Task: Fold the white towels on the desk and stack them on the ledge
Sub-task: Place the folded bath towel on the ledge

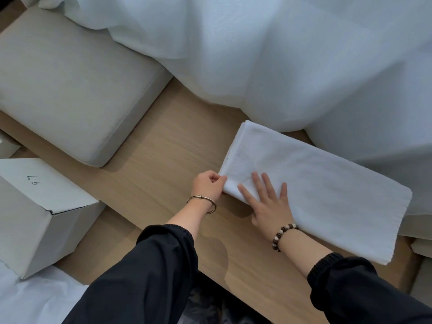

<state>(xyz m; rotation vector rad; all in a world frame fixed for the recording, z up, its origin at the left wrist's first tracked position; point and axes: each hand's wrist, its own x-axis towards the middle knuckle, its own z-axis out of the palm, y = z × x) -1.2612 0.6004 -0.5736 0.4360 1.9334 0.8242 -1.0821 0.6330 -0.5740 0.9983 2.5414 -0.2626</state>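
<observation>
Pale wood of the desk [163, 160] is seen nearest, and on it the near-left corner of the white towel [327, 195] is pinched by the left grip [208, 185], while the right grip [268, 204] is laid flat on the cloth, fingers spread. A fold is judged to be in hand; next, that corner would need to be carried across and the edges matched. Beyond, the towel's far edge is met by a sheer curtain [257, 54].

I'm watching the left arm [152, 272] and right arm [355, 286] reaching forward. The left hand [208, 185] is pinching the near-left corner of the towel [327, 195] between thumb and curled fingers. The right hand [268, 204], just beside it, is pressing flat on the towel, fingers straight and spread.
</observation>
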